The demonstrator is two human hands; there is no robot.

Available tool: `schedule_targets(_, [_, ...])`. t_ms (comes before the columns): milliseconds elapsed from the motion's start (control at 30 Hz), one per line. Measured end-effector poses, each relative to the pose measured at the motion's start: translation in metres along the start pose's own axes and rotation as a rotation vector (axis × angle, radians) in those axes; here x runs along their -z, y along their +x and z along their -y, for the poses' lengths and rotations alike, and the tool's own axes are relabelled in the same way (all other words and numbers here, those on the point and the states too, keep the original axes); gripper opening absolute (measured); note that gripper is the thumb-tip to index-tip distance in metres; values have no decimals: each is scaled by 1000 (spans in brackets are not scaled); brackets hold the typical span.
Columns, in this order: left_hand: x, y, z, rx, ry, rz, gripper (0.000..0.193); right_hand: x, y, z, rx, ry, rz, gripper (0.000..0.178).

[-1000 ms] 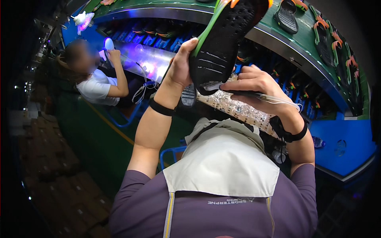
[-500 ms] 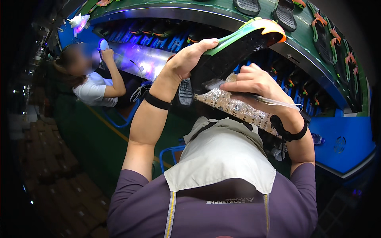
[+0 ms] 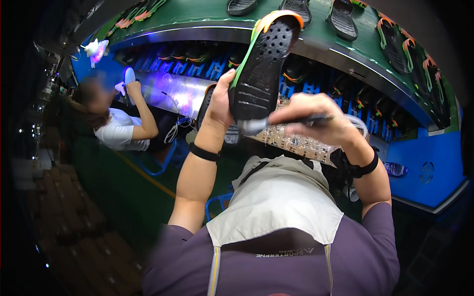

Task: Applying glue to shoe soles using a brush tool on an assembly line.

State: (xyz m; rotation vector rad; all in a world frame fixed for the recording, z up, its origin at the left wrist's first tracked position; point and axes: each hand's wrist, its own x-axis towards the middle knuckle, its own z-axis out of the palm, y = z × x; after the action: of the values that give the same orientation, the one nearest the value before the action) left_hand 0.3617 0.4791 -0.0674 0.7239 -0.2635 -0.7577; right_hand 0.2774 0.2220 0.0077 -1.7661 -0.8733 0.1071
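Note:
A black shoe sole with a green and orange rim (image 3: pixel 256 84) is held up in front of me, its holed and ridged face toward me. My left hand (image 3: pixel 220 101) grips it by its lower left side, thumb along the green edge. In my right hand (image 3: pixel 316 116), blurred by motion, is a brush (image 3: pixel 253 126) with pale bristles and a dark handle. The bristles touch the heel end of the sole. A clear tube (image 3: pixel 358 124) loops behind the right hand.
Beyond my hands, a green conveyor (image 3: pixel 207 20) carries several soles. Below it, a rack (image 3: pixel 340 84) holds more shoes. A wrapped board (image 3: pixel 301 143) lies under my right hand. At left, a person (image 3: pixel 118 116) holds a sole near a purple light. A bottle (image 3: pixel 395 169) lies at right.
The sole has swung more upright and moved left, its face now turned toward me. The brush has shifted down and slightly left along the heel end. Soles on the conveyor have moved left.

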Motion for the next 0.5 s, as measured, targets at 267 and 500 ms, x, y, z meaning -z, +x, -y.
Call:
schedule_targets(267, [-23,-15,39,-1,-199,-178,77,18,30,-38,229,-748,-588,38])
schedule_targets(500, [-2,-22,31,-87,-230,-105,73,-16,16,-23,251,-182,176,36])
